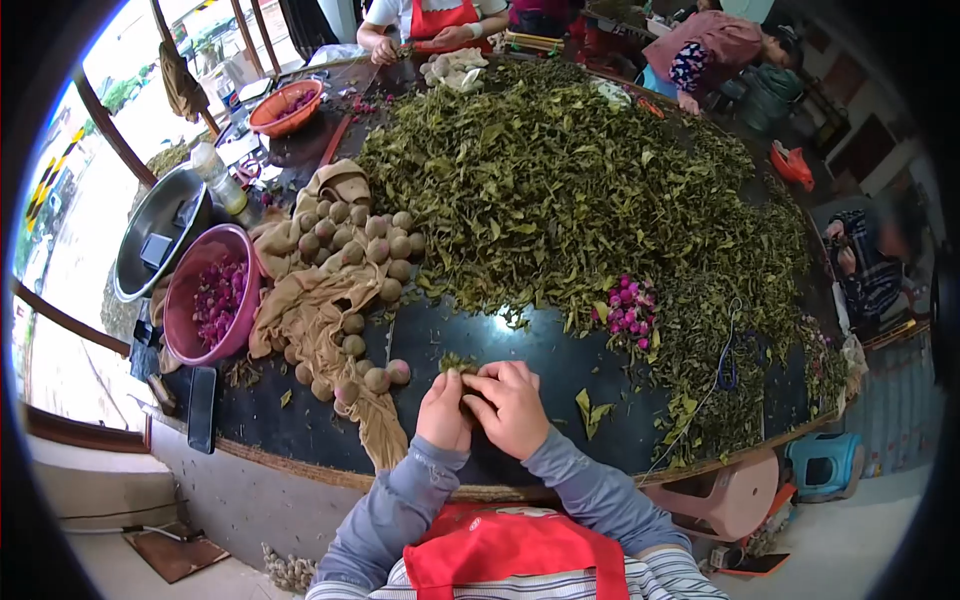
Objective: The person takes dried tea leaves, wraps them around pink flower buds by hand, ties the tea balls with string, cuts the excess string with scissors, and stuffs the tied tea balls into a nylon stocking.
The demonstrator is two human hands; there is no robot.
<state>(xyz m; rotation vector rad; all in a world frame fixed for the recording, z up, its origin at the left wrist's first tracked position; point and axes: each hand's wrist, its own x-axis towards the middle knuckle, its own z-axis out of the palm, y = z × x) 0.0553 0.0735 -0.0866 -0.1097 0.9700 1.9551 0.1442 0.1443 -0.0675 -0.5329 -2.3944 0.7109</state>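
Note:
My left hand (446, 412) and my right hand (508, 402) meet over the dark table near its front edge. Between their fingertips is a small bunch of green leaves (457, 363), gripped by both. Beyond them spreads a large heap of green leaves (540, 180). To the left, round wrapped balls (377, 380) lie on and beside a tan cloth (315, 300). A small pile of pink flower buds (628, 310) rests against the heap, right of my hands. A few loose leaves (592, 413) lie to the right of my right hand.
At the left stand a pink basin (178, 315) of buds, a metal bowl (135, 245) and a black phone (202, 408) at the edge. An orange basket (262, 120) sits farther back. Blue-handled scissors (727, 372) lie right. Other people (440, 22) are around the table.

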